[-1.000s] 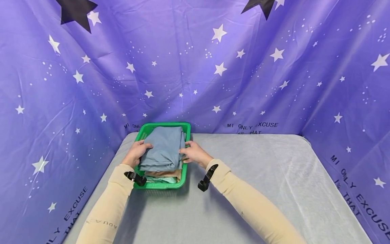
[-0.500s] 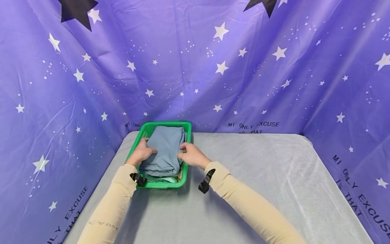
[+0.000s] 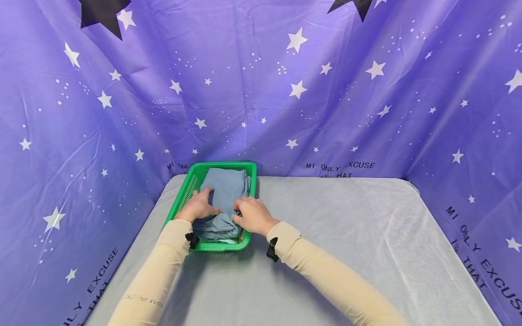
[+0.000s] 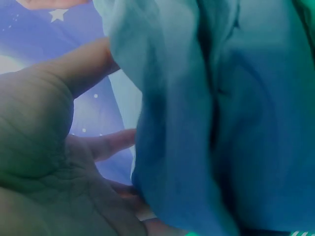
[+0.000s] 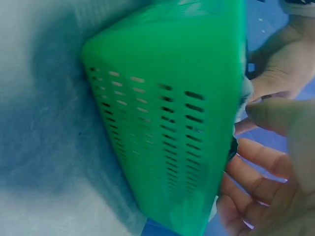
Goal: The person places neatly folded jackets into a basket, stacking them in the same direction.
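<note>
A folded blue-grey garment [image 3: 227, 183] lies on top inside the green plastic basket [image 3: 253, 181], its near end bunched and wrinkled. On its left side rests my left hand [image 3: 199, 206], thumb spread away from the fingers; the left wrist view shows that hand [image 4: 54, 132] with its fingertips against the hanging blue cloth [image 4: 182, 123]. At the garment's right edge, my right hand [image 3: 254, 215] touches the cloth with bent fingers. In the right wrist view, a gap shows between thumb and fingers of that hand [image 5: 275, 172], beside the basket's rim.
A strip of light green cloth [image 3: 226, 241] shows beneath the garment at the basket's near end. The basket stands at the back left of a table with a grey cover [image 3: 334, 226]. Purple star-printed curtains [image 3: 261, 90] hang behind and at both sides.
Both hands have moved toward the near end of the basket. The garment's near end has sunk lower and bunched, covering the tan cloth seen earlier. The left hand has shifted inward.
</note>
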`<state>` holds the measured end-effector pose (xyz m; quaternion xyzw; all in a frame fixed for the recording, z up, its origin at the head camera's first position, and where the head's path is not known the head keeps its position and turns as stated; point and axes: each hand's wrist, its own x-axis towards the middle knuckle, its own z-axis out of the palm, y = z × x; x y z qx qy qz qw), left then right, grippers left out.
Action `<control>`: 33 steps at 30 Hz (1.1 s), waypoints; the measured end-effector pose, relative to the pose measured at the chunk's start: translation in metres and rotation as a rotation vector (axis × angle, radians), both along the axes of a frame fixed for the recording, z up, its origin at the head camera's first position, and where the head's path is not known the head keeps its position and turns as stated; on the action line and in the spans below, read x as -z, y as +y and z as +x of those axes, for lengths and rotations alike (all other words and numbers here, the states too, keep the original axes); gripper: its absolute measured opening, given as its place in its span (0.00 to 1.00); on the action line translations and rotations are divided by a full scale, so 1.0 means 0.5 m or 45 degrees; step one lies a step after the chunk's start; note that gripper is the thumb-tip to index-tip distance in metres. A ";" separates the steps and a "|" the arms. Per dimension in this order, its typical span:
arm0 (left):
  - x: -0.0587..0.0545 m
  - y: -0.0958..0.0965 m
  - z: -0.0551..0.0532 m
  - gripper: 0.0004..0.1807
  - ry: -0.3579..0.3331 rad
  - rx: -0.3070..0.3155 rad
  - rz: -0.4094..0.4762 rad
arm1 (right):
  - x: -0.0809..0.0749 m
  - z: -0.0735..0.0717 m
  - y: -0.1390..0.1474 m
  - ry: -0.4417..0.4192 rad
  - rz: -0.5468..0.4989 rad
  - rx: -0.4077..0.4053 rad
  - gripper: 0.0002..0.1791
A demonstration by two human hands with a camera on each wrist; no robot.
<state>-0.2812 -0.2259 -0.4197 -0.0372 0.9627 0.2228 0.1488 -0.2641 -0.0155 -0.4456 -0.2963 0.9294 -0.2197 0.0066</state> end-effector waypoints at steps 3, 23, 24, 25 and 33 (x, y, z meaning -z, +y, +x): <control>-0.001 0.003 0.002 0.53 -0.028 0.008 -0.037 | 0.006 0.003 -0.003 0.069 0.084 -0.024 0.16; 0.002 0.019 0.007 0.58 -0.008 0.083 -0.256 | 0.023 -0.009 -0.002 0.074 0.200 -0.171 0.11; 0.002 0.020 0.007 0.58 -0.003 0.092 -0.270 | 0.022 -0.011 -0.003 0.077 0.191 -0.170 0.11; 0.002 0.021 0.007 0.58 0.000 0.102 -0.282 | 0.022 -0.014 -0.003 0.085 0.181 -0.163 0.11; 0.003 0.024 0.000 0.57 -0.017 0.202 -0.335 | 0.025 -0.050 -0.015 0.204 0.232 -0.050 0.19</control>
